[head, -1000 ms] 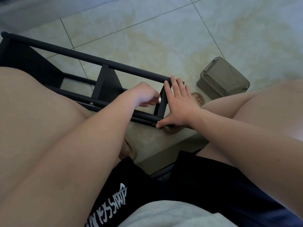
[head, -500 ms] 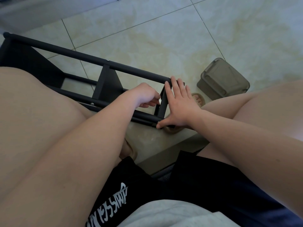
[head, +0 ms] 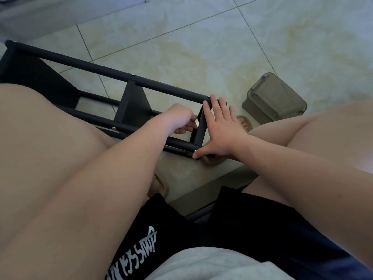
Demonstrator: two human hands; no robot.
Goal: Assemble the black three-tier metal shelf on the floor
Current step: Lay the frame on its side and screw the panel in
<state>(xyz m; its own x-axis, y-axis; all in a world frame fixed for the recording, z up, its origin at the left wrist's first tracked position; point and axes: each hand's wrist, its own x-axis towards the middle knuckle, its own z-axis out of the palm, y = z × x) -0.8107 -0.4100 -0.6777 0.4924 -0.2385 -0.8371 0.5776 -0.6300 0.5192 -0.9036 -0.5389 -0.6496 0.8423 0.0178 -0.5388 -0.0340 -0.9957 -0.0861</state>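
Observation:
The black metal shelf [head: 101,67] lies on its side across the tiled floor, its long tubes running from upper left to the centre. My right hand [head: 220,130] presses flat with straight fingers against the outside of the end shelf panel [head: 198,130], thumb at the lower tube's end. My left hand [head: 179,118] reaches inside the frame with curled fingers at the inner face of that panel; what the fingers hold is hidden. A middle panel [head: 131,106] stands between the tubes.
A brownish lidded plastic box [head: 272,100] sits on the floor right of the shelf end. My bare knees flank the frame, and a sandalled foot [head: 244,123] rests just behind my right hand. Pale floor tiles stretch beyond.

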